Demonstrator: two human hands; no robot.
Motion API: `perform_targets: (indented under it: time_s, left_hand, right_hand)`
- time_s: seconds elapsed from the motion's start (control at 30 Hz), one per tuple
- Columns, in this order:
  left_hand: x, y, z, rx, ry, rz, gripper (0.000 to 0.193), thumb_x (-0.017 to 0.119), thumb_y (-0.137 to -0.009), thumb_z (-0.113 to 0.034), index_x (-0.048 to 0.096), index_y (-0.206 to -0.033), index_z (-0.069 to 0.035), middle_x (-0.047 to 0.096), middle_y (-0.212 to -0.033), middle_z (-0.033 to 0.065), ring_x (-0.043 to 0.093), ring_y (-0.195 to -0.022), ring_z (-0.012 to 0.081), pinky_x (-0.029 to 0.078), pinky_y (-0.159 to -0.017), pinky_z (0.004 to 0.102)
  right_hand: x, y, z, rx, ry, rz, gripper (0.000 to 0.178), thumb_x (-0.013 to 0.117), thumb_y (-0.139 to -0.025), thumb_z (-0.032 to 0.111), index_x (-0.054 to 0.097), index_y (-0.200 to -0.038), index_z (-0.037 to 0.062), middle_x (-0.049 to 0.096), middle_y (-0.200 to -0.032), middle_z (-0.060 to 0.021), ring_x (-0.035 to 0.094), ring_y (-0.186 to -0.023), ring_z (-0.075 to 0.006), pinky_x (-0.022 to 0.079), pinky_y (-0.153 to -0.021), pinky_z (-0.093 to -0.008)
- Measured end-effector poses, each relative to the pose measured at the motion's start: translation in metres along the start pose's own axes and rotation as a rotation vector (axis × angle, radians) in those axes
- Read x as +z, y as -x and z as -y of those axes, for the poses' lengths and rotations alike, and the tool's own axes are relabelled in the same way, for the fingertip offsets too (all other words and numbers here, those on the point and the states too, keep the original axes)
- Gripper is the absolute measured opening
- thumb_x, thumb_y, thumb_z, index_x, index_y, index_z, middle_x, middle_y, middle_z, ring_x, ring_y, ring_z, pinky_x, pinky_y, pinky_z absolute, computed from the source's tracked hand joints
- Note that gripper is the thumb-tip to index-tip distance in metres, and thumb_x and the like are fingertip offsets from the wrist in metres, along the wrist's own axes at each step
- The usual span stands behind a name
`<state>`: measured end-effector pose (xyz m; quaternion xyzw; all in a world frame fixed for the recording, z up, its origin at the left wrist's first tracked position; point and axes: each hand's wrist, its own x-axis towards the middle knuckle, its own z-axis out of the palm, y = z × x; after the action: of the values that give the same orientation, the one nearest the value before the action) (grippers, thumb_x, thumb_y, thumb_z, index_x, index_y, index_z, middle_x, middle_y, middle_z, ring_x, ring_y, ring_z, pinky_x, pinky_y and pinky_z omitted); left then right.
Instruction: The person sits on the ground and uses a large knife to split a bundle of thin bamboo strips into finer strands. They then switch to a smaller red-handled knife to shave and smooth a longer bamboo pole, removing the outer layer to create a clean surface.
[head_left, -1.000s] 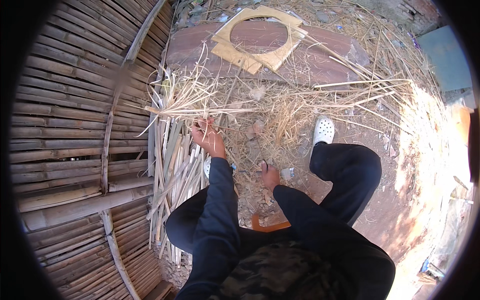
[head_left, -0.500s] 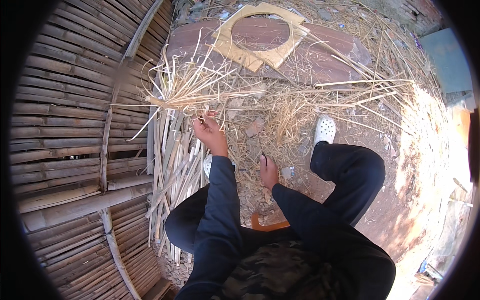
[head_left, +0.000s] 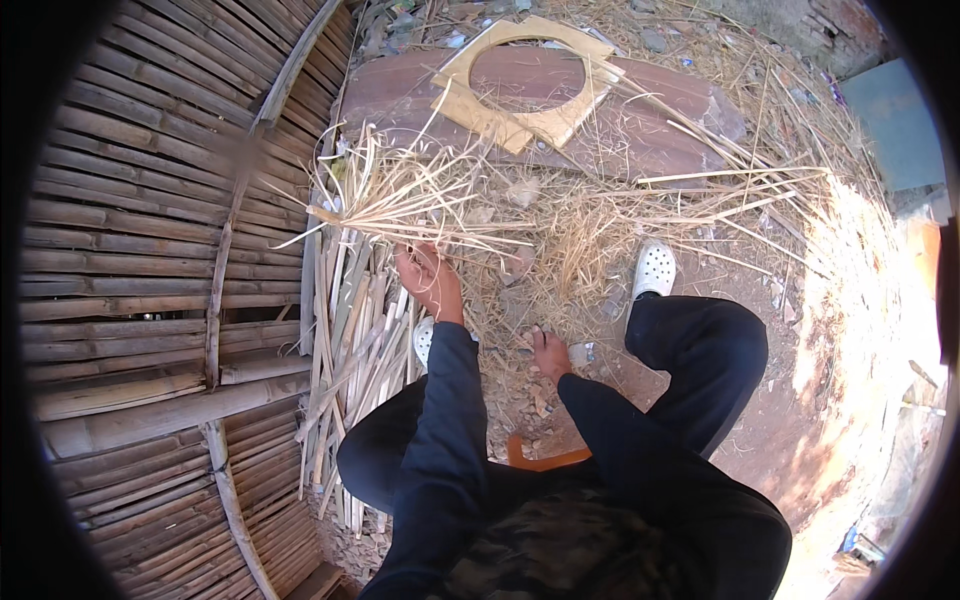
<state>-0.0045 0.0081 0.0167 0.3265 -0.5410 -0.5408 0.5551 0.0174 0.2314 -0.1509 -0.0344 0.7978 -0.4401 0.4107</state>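
Note:
A loose fan of pale, curling bamboo strips (head_left: 385, 207) spreads out ahead of my left hand (head_left: 432, 283). The fingers of that hand are curled at the near edge of the fan, closed on some strips, and thin curls hang across them. My right hand (head_left: 549, 354) is lower and to the right, between my knees, with its fingers closed. Something small and dark shows at its fingertips, too small to name. A pile of long split bamboo sticks (head_left: 345, 370) lies left of my left forearm.
On the left stands a bamboo slat wall (head_left: 140, 260). A flat board with a large round hole (head_left: 455, 75) rests on a reddish-brown slab (head_left: 650, 130) ahead. Straw and shavings (head_left: 570, 235) litter the ground. Something orange (head_left: 545, 460) shows below me, near my white clog (head_left: 655, 268).
The fan of strips has shifted slightly right and down, some strips swinging toward the right. My right hand has moved slightly right and down, and my left hand slightly right.

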Motion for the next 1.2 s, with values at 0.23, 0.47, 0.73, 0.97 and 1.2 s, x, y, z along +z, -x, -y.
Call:
perform_targets:
  time_s: [0.23, 0.47, 0.73, 0.97, 1.2]
  left_hand:
    - [-0.006, -0.001, 0.007, -0.078, -0.014, -0.010, 0.018, 0.046, -0.098, -0.016, 0.053, -0.096, 0.000, 0.060, -0.083, 0.0088, 0.056, -0.072, 0.0129, 0.044, -0.066, 0.0240]
    - [-0.029, 0.006, 0.026, -0.120, 0.091, 0.049, 0.025, 0.045, -0.099, -0.021, 0.057, -0.105, 0.000, 0.061, -0.087, 0.0089, 0.058, -0.075, 0.0148, 0.045, -0.066, 0.0259]
    - [-0.029, 0.003, 0.020, -0.010, -0.013, 0.098, 0.025, 0.046, -0.098, -0.021, 0.057, -0.108, -0.001, 0.062, -0.091, 0.0088, 0.059, -0.079, 0.0150, 0.046, -0.067, 0.0267]
    - [-0.026, -0.003, 0.025, 0.020, -0.034, 0.138, 0.027, 0.047, -0.098, -0.022, 0.058, -0.111, -0.001, 0.062, -0.095, 0.0086, 0.059, -0.082, 0.0152, 0.046, -0.068, 0.0273]
    - [-0.015, -0.007, 0.028, 0.031, -0.032, 0.203, 0.028, 0.048, -0.098, -0.023, 0.058, -0.113, -0.002, 0.063, -0.099, 0.0085, 0.059, -0.086, 0.0154, 0.046, -0.070, 0.0280]
  right_hand:
    - [0.023, 0.012, 0.054, -0.544, -0.163, -0.139, 0.042, 0.044, -0.100, 0.034, 0.054, -0.083, -0.0034, 0.052, -0.067, -0.0194, 0.052, -0.065, -0.0335, 0.042, -0.066, -0.0406]
    - [0.037, 0.007, 0.064, -0.266, -0.178, 0.020, 0.040, 0.045, -0.100, 0.033, 0.054, -0.084, -0.0025, 0.051, -0.065, -0.0184, 0.053, -0.061, -0.0298, 0.043, -0.062, -0.0400]
    - [0.041, 0.000, 0.014, -0.175, 0.025, -0.029, 0.046, 0.037, -0.099, 0.038, 0.061, -0.106, -0.0008, 0.063, -0.095, -0.0266, 0.059, -0.092, -0.0450, 0.045, -0.079, -0.0487]
    - [0.052, 0.005, 0.032, -0.466, -0.073, -0.128, 0.044, 0.046, -0.098, 0.037, 0.061, -0.084, -0.0016, 0.057, -0.067, -0.0185, 0.055, -0.060, -0.0315, 0.045, -0.062, -0.0399]
    - [0.025, -0.036, 0.031, -0.389, -0.069, -0.022, 0.047, 0.046, -0.098, 0.040, 0.061, -0.081, -0.0009, 0.054, -0.058, -0.0096, 0.055, -0.056, -0.0188, 0.044, -0.058, -0.0368]
